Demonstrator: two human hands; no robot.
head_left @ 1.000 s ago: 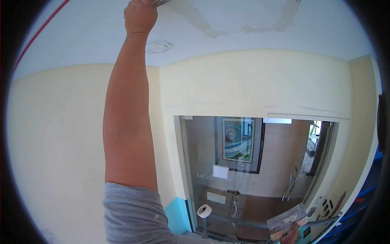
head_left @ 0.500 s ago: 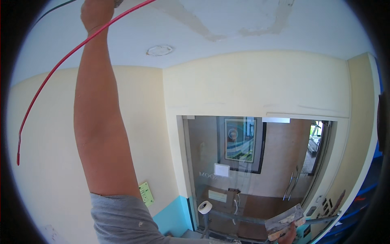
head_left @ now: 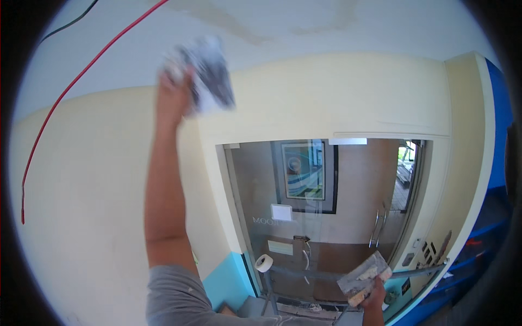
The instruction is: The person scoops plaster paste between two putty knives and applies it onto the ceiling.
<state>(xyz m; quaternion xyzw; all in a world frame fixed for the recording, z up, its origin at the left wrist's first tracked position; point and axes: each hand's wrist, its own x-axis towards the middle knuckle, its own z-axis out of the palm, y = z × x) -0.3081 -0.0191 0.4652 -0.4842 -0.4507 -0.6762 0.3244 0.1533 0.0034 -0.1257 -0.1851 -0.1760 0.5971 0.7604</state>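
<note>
My left arm reaches up in a grey sleeve. My left hand [head_left: 175,100] is closed round a plastering trowel [head_left: 213,73], its flat blade smeared by motion. From here the blade overlaps the edge between ceiling and wall; whether it touches either I cannot tell. Low on the right, my right hand [head_left: 374,298] grips a second trowel [head_left: 363,278], a rectangular grey blade with whitish plaster on it and a wood-coloured lower part. Overhead, the white ceiling [head_left: 304,43] carries beige patched strips [head_left: 231,23].
A red cable [head_left: 81,73] and a dark cable [head_left: 70,23] hang at the left. Ahead is a glass door [head_left: 261,190] in a cream wall. A grey metal rail [head_left: 310,274] crosses below, with a white tape roll [head_left: 263,263] at its corner. Blue shelving [head_left: 489,228] stands right.
My left hand has come down and right from the ceiling at the top edge, bringing its trowel into view. The right hand with its trowel appears a little higher. My view has shifted slightly.
</note>
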